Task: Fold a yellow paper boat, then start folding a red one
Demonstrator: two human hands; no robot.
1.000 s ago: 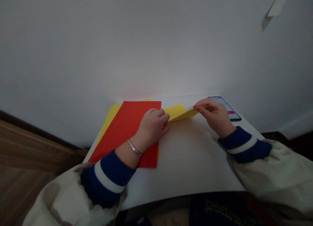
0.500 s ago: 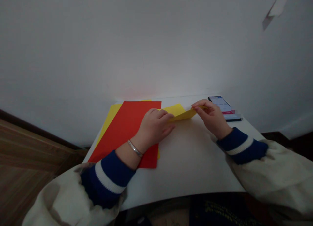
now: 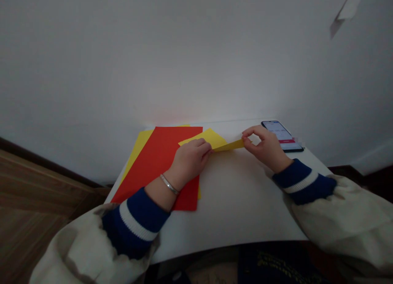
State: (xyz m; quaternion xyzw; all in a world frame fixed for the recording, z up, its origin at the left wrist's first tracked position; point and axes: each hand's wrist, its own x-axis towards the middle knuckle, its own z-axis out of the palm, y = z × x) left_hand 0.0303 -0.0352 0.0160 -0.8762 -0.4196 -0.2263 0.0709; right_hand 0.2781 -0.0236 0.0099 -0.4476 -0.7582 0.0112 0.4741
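Observation:
A folded yellow paper (image 3: 215, 140) lies near the back of the white table (image 3: 239, 202). My left hand (image 3: 190, 159), fingers curled, grips the paper's left end. My right hand (image 3: 264, 147) pinches its pointed right tip between thumb and forefinger, slightly above the table. A red sheet (image 3: 156, 165) lies flat under my left wrist, on top of another yellow sheet (image 3: 138, 147) whose edge shows at the left.
A phone (image 3: 281, 134) with a lit screen lies at the table's back right, just beyond my right hand. A white wall stands right behind the table. Wooden floor (image 3: 30, 210) shows to the left.
The yellow paper's left part has lifted and turned over the red sheet. My right hand has shifted from a flat hold to a fingertip pinch on the tip; my left fingers curled tighter.

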